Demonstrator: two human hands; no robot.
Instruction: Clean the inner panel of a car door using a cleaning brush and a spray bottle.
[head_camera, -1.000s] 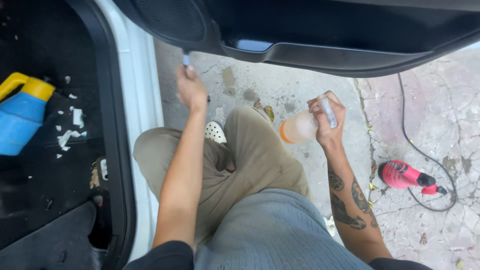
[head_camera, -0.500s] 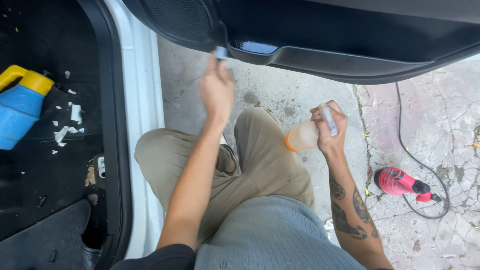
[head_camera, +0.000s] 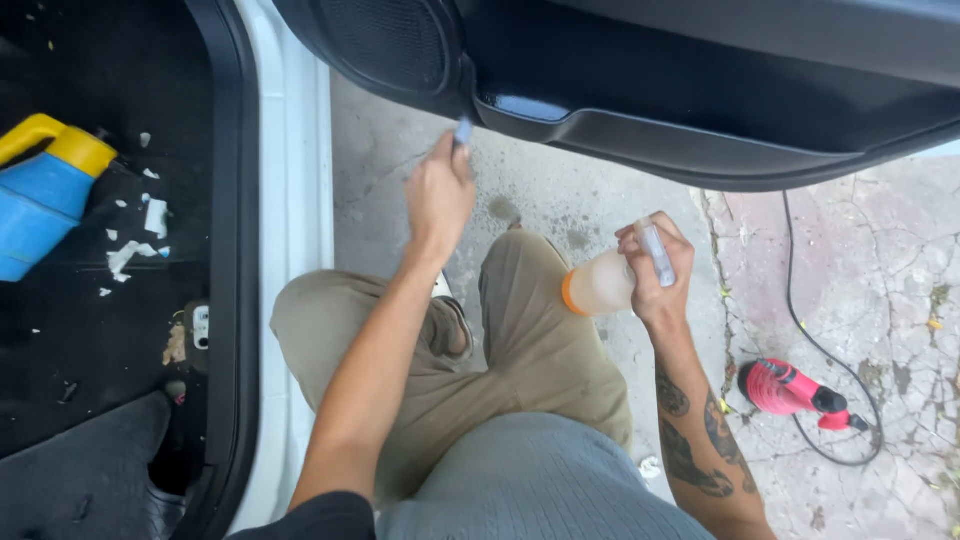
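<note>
We see the left hand (head_camera: 438, 198) pinching a small brush (head_camera: 463, 131) against the lower edge of the open car door panel (head_camera: 700, 120); the right hand (head_camera: 655, 270) grips a spray bottle (head_camera: 598, 284) above the knee; open concrete (head_camera: 560, 200) lies between.

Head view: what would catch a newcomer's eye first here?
Two bare hands stand out at centre: the left hand lifts a small brush to the lower edge of the open black car door, and the right hand grips a cloudy spray bottle with an orange collar. The brightest colours sit at the sides: a blue jug with a yellow handle on the dark car floor at left, a red power tool on the cracked pavement at right.
</note>
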